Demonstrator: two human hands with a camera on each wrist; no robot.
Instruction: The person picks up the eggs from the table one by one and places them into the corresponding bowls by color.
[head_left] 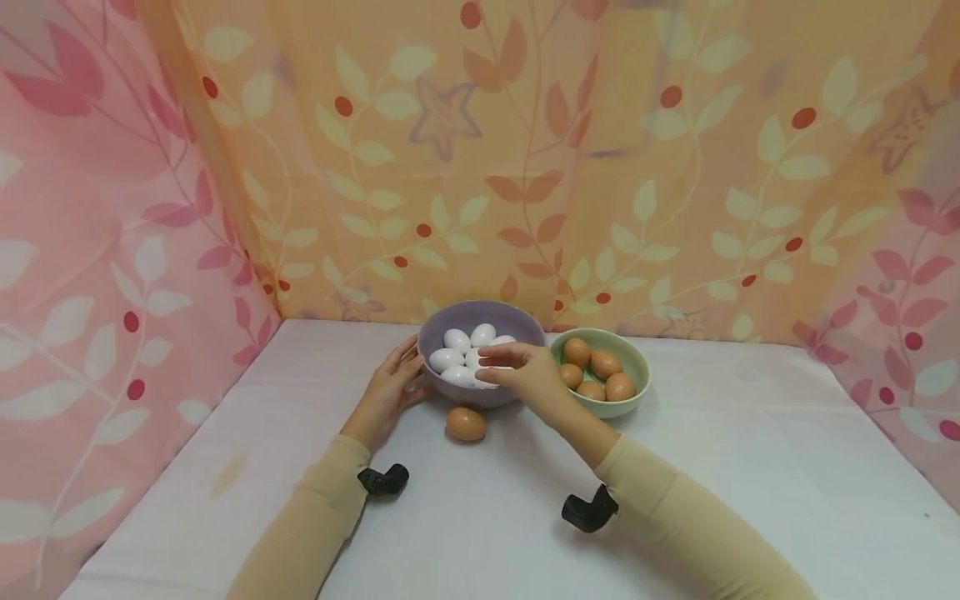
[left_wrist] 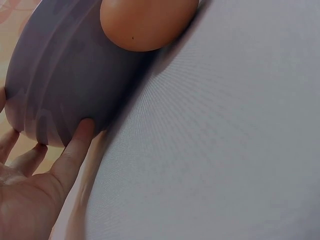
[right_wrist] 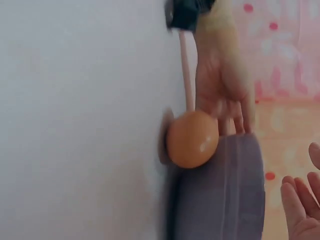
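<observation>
A purple bowl [head_left: 481,313] holds several white eggs [head_left: 447,360]. My left hand [head_left: 389,385] touches the bowl's left side; in the left wrist view its fingertips [left_wrist: 85,127] rest against the outer wall. Over the bowl's right part hovers my right hand [head_left: 525,375], fingers extended and hiding some white eggs. The right wrist view shows part of this hand [right_wrist: 302,212] with thumb and fingers apart and nothing seen between them. A brown egg [head_left: 466,424] lies on the table just in front of the bowl.
Right of the purple bowl stands a pale green bowl [head_left: 642,375] with several brown eggs [head_left: 606,364]. Both are on a white-covered table [head_left: 750,467]. Patterned curtains [head_left: 600,167] rise behind and at the sides. A black device [head_left: 590,510] sits at each wrist.
</observation>
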